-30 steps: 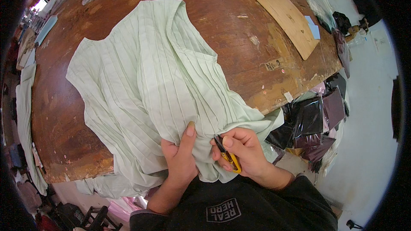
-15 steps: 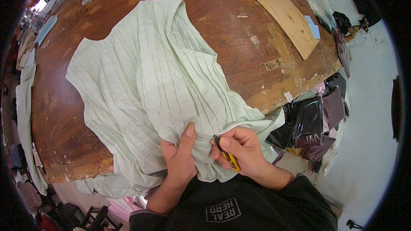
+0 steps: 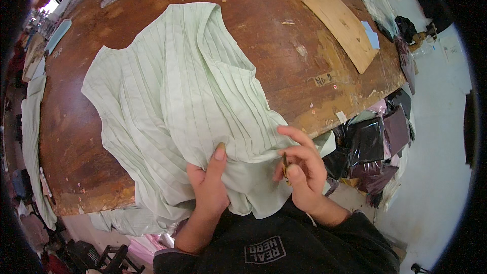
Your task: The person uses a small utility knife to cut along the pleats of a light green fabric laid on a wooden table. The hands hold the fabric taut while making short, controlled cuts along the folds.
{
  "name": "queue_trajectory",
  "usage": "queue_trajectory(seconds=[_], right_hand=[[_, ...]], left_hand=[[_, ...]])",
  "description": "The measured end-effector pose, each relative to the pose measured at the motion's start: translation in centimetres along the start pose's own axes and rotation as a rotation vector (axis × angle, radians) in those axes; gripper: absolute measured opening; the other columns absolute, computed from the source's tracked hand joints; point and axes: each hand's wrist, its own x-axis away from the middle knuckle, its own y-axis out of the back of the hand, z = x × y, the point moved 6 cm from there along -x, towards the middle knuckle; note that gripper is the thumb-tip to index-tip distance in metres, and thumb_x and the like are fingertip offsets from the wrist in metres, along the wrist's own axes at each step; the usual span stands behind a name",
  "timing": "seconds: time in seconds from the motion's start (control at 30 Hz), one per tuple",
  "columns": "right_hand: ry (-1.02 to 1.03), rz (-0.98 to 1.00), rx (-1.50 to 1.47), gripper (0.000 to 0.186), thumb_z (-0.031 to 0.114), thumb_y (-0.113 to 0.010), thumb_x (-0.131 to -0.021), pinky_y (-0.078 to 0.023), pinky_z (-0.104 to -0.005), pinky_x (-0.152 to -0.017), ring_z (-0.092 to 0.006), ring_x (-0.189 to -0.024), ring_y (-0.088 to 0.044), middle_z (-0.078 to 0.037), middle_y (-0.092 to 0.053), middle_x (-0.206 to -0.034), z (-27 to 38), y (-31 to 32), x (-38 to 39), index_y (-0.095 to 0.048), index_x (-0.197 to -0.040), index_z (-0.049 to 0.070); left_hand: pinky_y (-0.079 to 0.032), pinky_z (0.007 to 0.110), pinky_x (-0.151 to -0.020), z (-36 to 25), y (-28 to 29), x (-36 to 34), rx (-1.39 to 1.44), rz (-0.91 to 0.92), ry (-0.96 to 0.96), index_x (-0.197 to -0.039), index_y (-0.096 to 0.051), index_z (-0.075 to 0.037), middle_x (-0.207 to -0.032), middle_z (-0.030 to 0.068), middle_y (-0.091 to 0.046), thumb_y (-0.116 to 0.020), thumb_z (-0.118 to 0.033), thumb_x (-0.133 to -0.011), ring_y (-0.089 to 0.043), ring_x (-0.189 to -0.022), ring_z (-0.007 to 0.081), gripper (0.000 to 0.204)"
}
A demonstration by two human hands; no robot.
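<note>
A pale green pleated, sleeveless garment (image 3: 187,91) lies across the wooden table (image 3: 264,30), its lower part hanging over the near edge towards me. My left hand (image 3: 209,185) pinches the fabric near the table's edge, thumb on top and fingers hidden under the cloth. To its right my right hand (image 3: 307,175) holds small thread snips (image 3: 286,168) with dark blades and a yellow handle, mostly covered by the fingers. The index finger is lifted and stretched out. The blades point up, beside the garment's right side; whether they touch the fabric I cannot tell.
A tan board (image 3: 345,33) lies at the far right of the table, a light blue piece (image 3: 371,35) by it. Plastic-wrapped dark packages (image 3: 368,139) are piled below the right edge. More pale green cloth (image 3: 33,147) hangs at the left edge.
My right hand has moved right, away from my left hand, with the snips, and its index finger has lifted. My left hand stays on the fabric nearly in place.
</note>
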Motion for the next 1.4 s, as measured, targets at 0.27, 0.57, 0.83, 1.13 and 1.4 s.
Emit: queue_trajectory(seconds=[0.27,0.57,0.83,1.13,1.4], right_hand=[[0.028,-0.238,-0.019,0.029,0.016,-0.056,-0.097,-0.045,-0.0234,-0.069,-0.0088,-0.079,-0.055,-0.009,-0.058,-0.102,-1.2,0.7,-3.7,-0.051,-0.117,-0.004],[0.691,-0.036,0.238,0.038,0.031,-0.052,-0.098,-0.046,-0.0381,-0.092,-0.0289,-0.106,-0.058,-0.022,-0.056,-0.122,2.9,-0.7,-5.9,-0.047,-0.12,0.001],[0.186,-0.096,-0.078,0.037,0.037,-0.042,-0.102,-0.04,-0.0335,-0.095,-0.0235,-0.113,-0.052,-0.025,-0.055,-0.125,-2.7,-1.5,-2.7,-0.04,-0.117,0.003],[0.419,0.135,-0.249,0.036,0.032,-0.044,-0.102,-0.029,-0.049,-0.11,-0.0382,-0.129,-0.044,-0.034,-0.044,-0.134,-3.1,-2.2,-2.0,-0.036,-0.123,0.005],[0.374,0.237,-0.334,0.036,0.034,-0.043,-0.102,-0.029,-0.0503,-0.11,-0.0397,-0.128,-0.045,-0.035,-0.043,-0.134,-3.7,-3.6,-1.7,-0.035,-0.122,0.005]], left_hand=[[-0.042,0.04,-0.102,-2.5,-1.4,-3.0,-0.134,0.109,-0.204,-0.131,-0.043,0.004,-0.128,0.0151,-0.054,-0.064,-0.007,-0.089,-0.053,-0.118,0.0258,0.048],[-0.046,0.027,-0.09,-9.6,0.3,-2.9,-0.289,0.001,-0.665,-0.117,-0.055,0.004,-0.113,0.0098,-0.063,-0.07,-0.007,-0.087,-0.06,-0.101,0.0138,0.035],[-0.041,0.021,-0.06,-9.4,3.1,-1.4,-0.777,-0.217,-0.632,-0.097,-0.059,0.001,-0.081,0.0014,-0.058,-0.072,-0.005,-0.085,-0.051,-0.07,0.007,0.019],[-0.034,0.044,-0.06,-8.7,-3.9,-1.2,-1.583,0.023,-0.741,-0.074,-0.059,-0.002,-0.068,0.0138,-0.059,-0.053,-0.032,-0.096,-0.056,-0.062,0.0341,0.037],[-0.034,0.044,-0.059,-5.5,-3.5,-3.2,-1.583,0.152,-0.788,-0.068,-0.05,0.0,-0.065,0.0163,-0.055,-0.055,-0.029,-0.096,-0.055,-0.061,0.033,0.04]])
